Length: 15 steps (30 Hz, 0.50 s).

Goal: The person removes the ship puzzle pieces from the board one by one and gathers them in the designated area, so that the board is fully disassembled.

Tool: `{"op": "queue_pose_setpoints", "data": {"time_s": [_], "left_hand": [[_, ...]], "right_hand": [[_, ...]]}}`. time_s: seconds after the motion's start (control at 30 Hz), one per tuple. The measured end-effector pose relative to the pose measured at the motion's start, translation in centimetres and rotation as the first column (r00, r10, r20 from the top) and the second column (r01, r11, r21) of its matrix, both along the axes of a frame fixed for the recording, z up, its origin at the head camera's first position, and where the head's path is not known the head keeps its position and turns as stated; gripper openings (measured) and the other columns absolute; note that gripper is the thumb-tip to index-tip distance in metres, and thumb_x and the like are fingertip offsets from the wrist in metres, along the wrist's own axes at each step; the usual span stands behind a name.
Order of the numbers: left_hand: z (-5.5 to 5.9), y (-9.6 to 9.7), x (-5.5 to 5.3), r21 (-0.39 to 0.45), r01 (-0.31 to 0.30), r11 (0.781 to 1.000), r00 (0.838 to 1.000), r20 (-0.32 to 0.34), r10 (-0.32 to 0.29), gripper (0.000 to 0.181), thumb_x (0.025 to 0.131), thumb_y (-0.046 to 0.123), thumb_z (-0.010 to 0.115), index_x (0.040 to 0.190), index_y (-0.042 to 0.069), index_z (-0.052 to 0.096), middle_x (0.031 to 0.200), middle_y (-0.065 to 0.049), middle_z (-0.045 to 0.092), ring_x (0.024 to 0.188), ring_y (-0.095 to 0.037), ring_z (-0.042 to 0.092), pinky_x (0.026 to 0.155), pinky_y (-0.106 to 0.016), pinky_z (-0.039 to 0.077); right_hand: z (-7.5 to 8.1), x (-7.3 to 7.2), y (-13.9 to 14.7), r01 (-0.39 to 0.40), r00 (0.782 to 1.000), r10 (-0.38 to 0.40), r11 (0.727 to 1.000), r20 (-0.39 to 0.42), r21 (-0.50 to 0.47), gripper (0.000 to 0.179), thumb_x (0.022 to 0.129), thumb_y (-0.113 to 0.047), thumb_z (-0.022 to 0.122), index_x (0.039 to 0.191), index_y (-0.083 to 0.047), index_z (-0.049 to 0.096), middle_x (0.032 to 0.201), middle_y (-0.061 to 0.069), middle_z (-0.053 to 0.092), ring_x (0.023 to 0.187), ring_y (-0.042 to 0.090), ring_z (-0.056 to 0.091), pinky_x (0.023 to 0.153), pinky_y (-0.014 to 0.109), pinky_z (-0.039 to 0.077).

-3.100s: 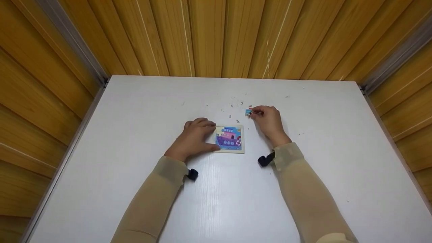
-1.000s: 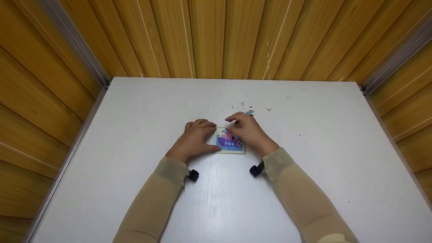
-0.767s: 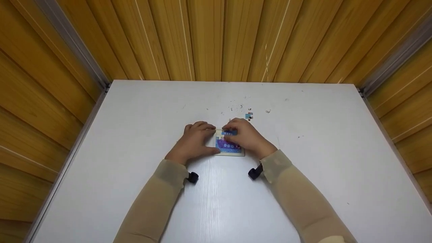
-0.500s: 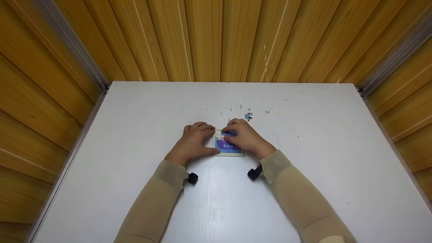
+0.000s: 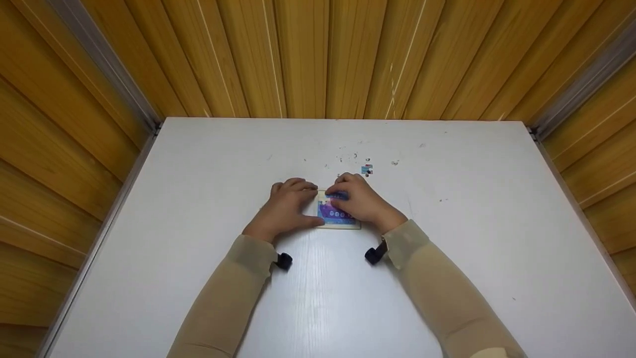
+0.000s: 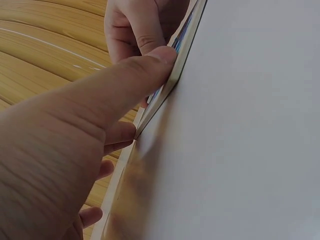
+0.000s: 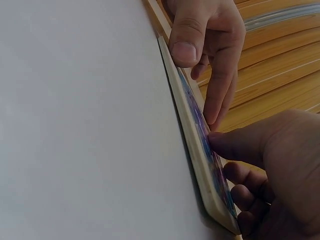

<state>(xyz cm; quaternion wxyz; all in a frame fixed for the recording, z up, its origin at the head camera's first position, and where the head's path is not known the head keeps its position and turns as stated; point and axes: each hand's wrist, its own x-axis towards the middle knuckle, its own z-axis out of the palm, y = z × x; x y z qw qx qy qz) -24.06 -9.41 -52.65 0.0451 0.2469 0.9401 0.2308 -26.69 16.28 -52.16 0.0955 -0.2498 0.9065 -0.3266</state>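
Observation:
A small square jigsaw puzzle board [image 5: 339,227] with a pale frame and a boat picture lies flat on the white table. My left hand [image 5: 287,205] holds it at the left side, thumb on the near left corner and index finger at the far left corner. My right hand [image 5: 365,200] reaches over the board's right part, thumb and index finger around a blue puzzle piece [image 5: 339,195] in the upper part of the picture. In the right wrist view the thumb touches the picture and the other fingers are curled. That hand hides the board's upper right.
A loose light-blue puzzle piece [image 5: 366,170] lies behind the right hand. Small dark specks and marks dot the white table [image 5: 223,164] around it. Wood-patterned walls [image 5: 308,59] rise behind and at both sides. A black wrist camera [image 5: 283,261] sits at the left cuff.
The right hand has moved left and nearer from the loose puzzle piece onto the board, and its fingers have come down on the picture. The left hand has stayed at the board's left side.

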Motion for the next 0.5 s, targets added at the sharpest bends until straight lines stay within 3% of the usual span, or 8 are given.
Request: {"op": "queue_pose_setpoints", "data": {"time_s": [0.3, 0.5], "left_hand": [[-0.15, -0.06, -0.13, 0.009, 0.011, 1.000, 1.000, -0.008, -0.011, 0.082, 0.091, 0.062, 0.090, 0.156, 0.016, 0.070, 0.163, -0.001, 0.066, 0.164, -0.030, 0.046, 0.131, -0.065, 0.031], [-0.28, -0.07, -0.23, 0.016, 0.017, 1.000, 1.000, -0.014, -0.017, 0.081, 0.091, 0.061, 0.090, 0.155, 0.015, 0.071, 0.163, -0.002, 0.066, 0.163, -0.031, 0.047, 0.130, -0.064, 0.032]], "right_hand": [[0.00, 0.00, -0.03, 0.012, 1.000, -0.012, 1.000, 0.008, -0.017, 0.027, 0.107, -0.022, 0.077, 0.133, -0.014, 0.081, 0.139, 0.013, 0.066, 0.133, 0.036, 0.054, 0.122, 0.059, 0.044], [0.02, -0.04, -0.02, 0.035, 0.999, -0.034, 0.998, 0.024, -0.045, 0.036, 0.105, -0.022, 0.080, 0.139, -0.011, 0.075, 0.139, 0.013, 0.070, 0.133, 0.036, 0.057, 0.123, 0.057, 0.045]]}}
